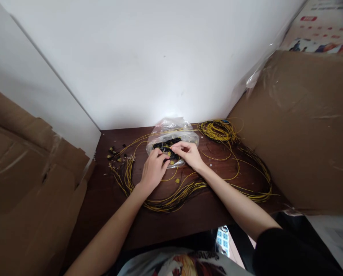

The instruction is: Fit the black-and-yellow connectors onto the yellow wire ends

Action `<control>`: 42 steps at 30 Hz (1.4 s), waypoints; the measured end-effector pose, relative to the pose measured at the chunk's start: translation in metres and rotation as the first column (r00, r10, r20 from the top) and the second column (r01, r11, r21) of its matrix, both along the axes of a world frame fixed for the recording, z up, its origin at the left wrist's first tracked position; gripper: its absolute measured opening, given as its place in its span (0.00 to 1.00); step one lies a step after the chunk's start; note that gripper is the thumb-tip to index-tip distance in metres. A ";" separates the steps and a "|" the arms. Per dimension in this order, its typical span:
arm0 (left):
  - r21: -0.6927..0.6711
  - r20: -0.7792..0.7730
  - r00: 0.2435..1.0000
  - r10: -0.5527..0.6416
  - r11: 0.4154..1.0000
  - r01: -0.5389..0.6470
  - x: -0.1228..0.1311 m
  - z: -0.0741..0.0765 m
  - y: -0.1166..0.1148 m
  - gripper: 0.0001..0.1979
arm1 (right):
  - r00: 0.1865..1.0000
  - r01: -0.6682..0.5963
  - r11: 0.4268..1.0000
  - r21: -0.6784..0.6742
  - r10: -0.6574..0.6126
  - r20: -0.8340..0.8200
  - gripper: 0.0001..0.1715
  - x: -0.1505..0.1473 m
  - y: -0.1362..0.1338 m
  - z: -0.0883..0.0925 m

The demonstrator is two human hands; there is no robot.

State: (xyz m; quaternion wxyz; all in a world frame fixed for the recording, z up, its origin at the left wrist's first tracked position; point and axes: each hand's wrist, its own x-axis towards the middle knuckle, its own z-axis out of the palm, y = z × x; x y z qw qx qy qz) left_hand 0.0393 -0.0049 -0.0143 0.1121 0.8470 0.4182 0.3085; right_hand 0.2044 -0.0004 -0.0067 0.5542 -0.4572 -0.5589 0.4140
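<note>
In the head view, my right hand [189,154] pinches a thin yellow wire [166,147] between thumb and fingertips. Close by on the left, my left hand [155,168] has its fingers curled in toward the thumb; whatever they hold is too small to make out. Both hands are over the front of a clear plastic bag [171,123], which contains many small black and yellow connector-like pieces. One loose yellow piece [177,180] lies on the dark wooden table [171,224] between my forearms.
Bundled yellow and black wires [171,201] curve across the table beneath my forearms. A coil of yellow wire [219,131] lies at the back right. Small black and yellow pieces [111,150] are scattered at left. Cardboard [306,134] stands at right, more cardboard [25,184] at left, a white wall [160,69] behind.
</note>
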 end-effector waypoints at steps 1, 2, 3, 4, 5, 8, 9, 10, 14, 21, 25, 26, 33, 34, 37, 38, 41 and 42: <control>-0.005 0.017 1.000 -0.002 1.000 0.002 0.000 0.000 0.000 0.06 | 1.000 -0.009 1.000 0.010 0.009 0.011 0.13 0.000 -0.001 0.001; -0.007 0.041 0.999 -0.004 1.000 0.005 0.000 0.001 0.000 0.06 | 1.000 -0.018 1.000 0.017 0.018 0.019 0.13 -0.001 -0.002 0.001; -0.008 0.073 0.997 -0.009 1.000 0.009 0.000 0.001 0.000 0.06 | 0.999 -0.027 0.999 0.022 0.026 0.023 0.13 -0.001 -0.003 0.002; -0.008 0.109 0.994 -0.014 1.000 0.015 -0.001 0.002 -0.001 0.05 | 0.999 -0.033 0.999 0.024 0.033 0.025 0.13 -0.001 -0.003 0.002; -0.013 0.146 0.989 -0.020 1.000 0.022 -0.001 0.004 -0.001 0.05 | 0.999 -0.039 0.999 0.023 0.039 0.025 0.14 -0.001 -0.004 0.002; -0.072 0.258 0.966 -0.005 0.997 0.024 0.000 0.007 -0.002 0.04 | 0.998 -0.066 0.998 0.025 0.065 0.025 0.14 -0.001 -0.006 0.002; -0.110 0.295 0.955 0.012 0.994 0.022 0.000 0.007 -0.002 0.04 | 0.996 -0.083 0.996 0.030 0.082 0.028 0.14 -0.001 -0.006 0.003; -0.152 0.337 0.941 0.029 0.988 0.024 0.000 0.007 -0.002 0.04 | 0.994 -0.105 0.994 0.034 0.104 0.030 0.13 -0.001 -0.007 0.003; -0.338 0.555 0.828 0.078 0.931 0.139 0.001 0.004 -0.001 0.06 | 0.987 -0.161 0.986 0.039 0.161 0.015 0.11 -0.003 -0.010 0.005; -0.505 0.748 0.610 0.260 0.820 0.271 0.003 0.007 -0.002 0.14 | 0.985 -0.169 0.986 0.012 0.169 -0.023 0.08 -0.006 -0.015 0.005; -0.561 0.757 0.562 0.333 0.773 0.298 0.003 0.010 -0.004 0.14 | 0.973 -0.214 0.977 -0.002 0.212 -0.090 0.09 -0.007 -0.017 0.005; -0.565 0.753 0.567 0.334 0.770 0.296 0.003 0.011 -0.004 0.13 | 0.970 -0.222 0.975 -0.009 0.220 -0.099 0.10 -0.007 -0.018 0.006; -0.583 0.735 0.617 0.280 0.726 0.365 0.002 0.010 -0.003 0.16 | 0.972 -0.223 0.973 -0.066 0.217 -0.084 0.12 -0.009 -0.020 0.006; -0.583 0.732 0.626 0.269 0.722 0.371 0.001 0.010 -0.002 0.17 | 0.972 -0.225 0.972 -0.071 0.219 -0.082 0.12 -0.009 -0.020 0.006; -0.577 0.716 0.658 0.235 0.729 0.367 0.000 0.009 -0.001 0.17 | 0.970 -0.235 0.969 -0.074 0.229 -0.076 0.13 -0.008 -0.019 0.006; -0.573 0.710 0.666 0.228 0.736 0.360 -0.001 0.008 -0.001 0.17 | 0.970 -0.236 0.969 -0.071 0.231 -0.073 0.13 -0.008 -0.019 0.005; -0.555 0.708 0.673 0.214 0.757 0.344 0.000 0.006 -0.001 0.16 | 0.969 -0.239 0.969 -0.065 0.235 -0.072 0.13 -0.009 -0.018 0.004; -0.551 0.710 0.672 0.212 0.761 0.342 0.000 0.005 -0.001 0.16 | 0.969 -0.242 0.968 -0.065 0.237 -0.074 0.13 -0.010 -0.018 0.004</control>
